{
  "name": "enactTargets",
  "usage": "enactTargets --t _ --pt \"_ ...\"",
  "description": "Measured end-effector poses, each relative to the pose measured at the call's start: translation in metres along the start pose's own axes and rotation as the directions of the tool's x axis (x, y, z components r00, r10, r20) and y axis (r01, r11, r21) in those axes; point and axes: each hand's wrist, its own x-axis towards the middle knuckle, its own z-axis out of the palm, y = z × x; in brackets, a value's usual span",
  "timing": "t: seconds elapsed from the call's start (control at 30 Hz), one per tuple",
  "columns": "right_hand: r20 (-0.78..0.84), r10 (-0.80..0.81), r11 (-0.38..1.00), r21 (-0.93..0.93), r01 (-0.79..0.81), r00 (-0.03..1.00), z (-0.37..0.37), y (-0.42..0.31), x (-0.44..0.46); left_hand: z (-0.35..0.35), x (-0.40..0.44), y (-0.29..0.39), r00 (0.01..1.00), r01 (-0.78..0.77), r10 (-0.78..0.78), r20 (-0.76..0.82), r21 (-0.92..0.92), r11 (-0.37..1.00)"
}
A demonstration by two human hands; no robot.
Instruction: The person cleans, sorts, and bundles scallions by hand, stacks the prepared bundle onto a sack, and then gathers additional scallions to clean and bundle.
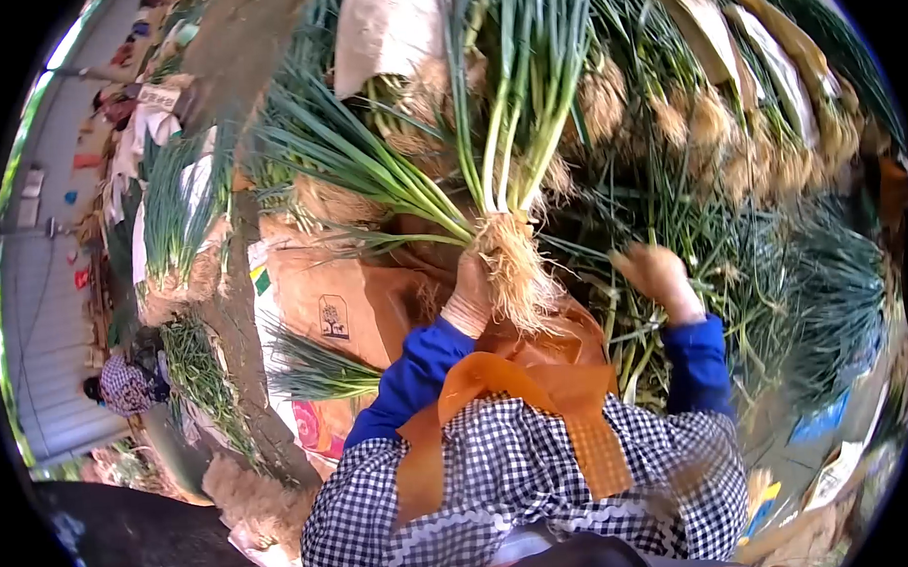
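My left hand [470,295] is closed around a bunch of green onions [506,197] low down, by the roots. The pale, stringy roots hang toward me, while the long green leaves fan out away from me and to the left. To the right of the bunch, my right hand [659,279] has its fingers curled. A thin dark leaf runs from near the roots toward its fingertips, but whether they grip it I cannot tell. Under and behind that hand lies a heap of loose green onion leaves [626,347].
Bundled green onions [708,120], some wrapped in pale sheets, line the far side. More bundles lie at right [840,300] and left [182,233]. A brown printed sack [364,282] spreads at my left. Another person [127,383] in checked clothing is farther left.
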Motion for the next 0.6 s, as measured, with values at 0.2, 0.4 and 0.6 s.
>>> enactTargets --t 0.2,0.4,0.6 --pt "-0.081 0.016 -0.140 0.987 0.082 0.997 -0.015 -0.101 0.092 -0.008 -0.002 -0.006 0.993 0.116 -0.112 0.040 -0.096 0.989" --pt "-0.222 0.186 -0.196 0.946 0.257 0.957 0.018 -0.123 0.133 -0.018 -0.005 -0.015 0.990 0.141 -0.134 0.055 -0.182 0.973" --pt "-0.112 0.067 0.895 0.447 -0.010 0.991 0.040 -0.108 0.046 -0.001 -0.006 -0.016 0.987 0.094 -0.074 0.141 -0.140 0.986"
